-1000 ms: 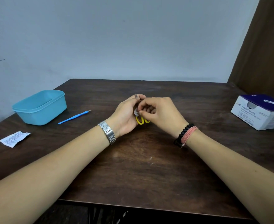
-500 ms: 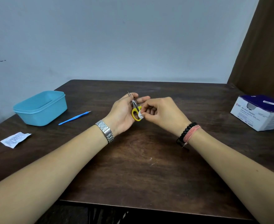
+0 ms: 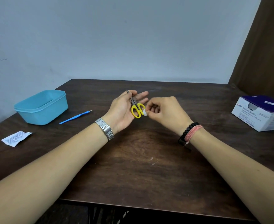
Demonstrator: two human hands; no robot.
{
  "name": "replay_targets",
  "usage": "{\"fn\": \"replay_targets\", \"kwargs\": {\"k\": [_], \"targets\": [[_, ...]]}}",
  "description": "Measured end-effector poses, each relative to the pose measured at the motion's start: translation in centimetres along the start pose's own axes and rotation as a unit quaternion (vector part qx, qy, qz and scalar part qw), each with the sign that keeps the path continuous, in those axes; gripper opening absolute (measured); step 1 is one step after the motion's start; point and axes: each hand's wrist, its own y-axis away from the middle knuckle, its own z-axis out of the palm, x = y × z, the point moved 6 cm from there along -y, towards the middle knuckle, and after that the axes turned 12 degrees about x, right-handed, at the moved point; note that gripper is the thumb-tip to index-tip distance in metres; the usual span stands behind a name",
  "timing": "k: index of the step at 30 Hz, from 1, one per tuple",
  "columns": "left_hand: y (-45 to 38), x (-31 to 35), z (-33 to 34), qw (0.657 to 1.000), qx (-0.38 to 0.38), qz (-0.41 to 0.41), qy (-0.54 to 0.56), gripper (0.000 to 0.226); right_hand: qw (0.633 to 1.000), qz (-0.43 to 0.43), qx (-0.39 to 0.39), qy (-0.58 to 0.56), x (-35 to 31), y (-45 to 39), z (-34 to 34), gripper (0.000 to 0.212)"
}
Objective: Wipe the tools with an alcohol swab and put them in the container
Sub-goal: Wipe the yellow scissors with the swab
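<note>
Small scissors with yellow handles and thin metal blades lie across my left hand, palm up over the table's middle; my thumb holds the blades near their tip. My right hand pinches a small white alcohol swab against the right yellow handle loop. A blue plastic container stands open at the left. Just right of it a thin blue tool lies on the dark wooden table.
A torn white swab wrapper lies near the left edge of the table. A white and purple box of alcohol swabs sits at the right edge. A pale wall stands behind the table, and a brown panel at the far right.
My left hand has turned palm up and its fingers have straightened, showing the whole scissors. The swab in my right hand has slid from the blades down to the yellow handle.
</note>
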Motion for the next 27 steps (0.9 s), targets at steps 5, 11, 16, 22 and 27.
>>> {"fn": "replay_targets", "kwargs": {"k": [5, 11, 16, 22, 27], "targets": [[0.5, -0.8, 0.2, 0.999, -0.002, -0.007, -0.038, 0.027, 0.999, -0.015, -0.005, -0.036, -1.1, 0.3, 0.4, 0.008], [0.6, -1.6, 0.6, 0.996, -0.027, -0.017, -0.084, 0.026, 0.999, 0.003, 0.041, -0.015, 0.0, -0.3, -0.4, 0.009], [0.2, -0.1, -0.1, 0.999, 0.002, 0.008, -0.034, 0.024, 1.000, -0.003, -0.006, 0.000, -0.2, 0.1, 0.2, 0.010], [0.7, -1.3, 0.5, 0.998, -0.011, -0.006, -0.069, 0.028, 0.999, -0.010, 0.009, -0.032, -1.0, 0.1, 0.2, 0.009], [0.7, -1.0, 0.8, 0.998, -0.026, -0.002, -0.052, 0.026, 0.999, 0.016, 0.041, -0.024, 0.0, -0.3, -0.5, 0.009]]}}
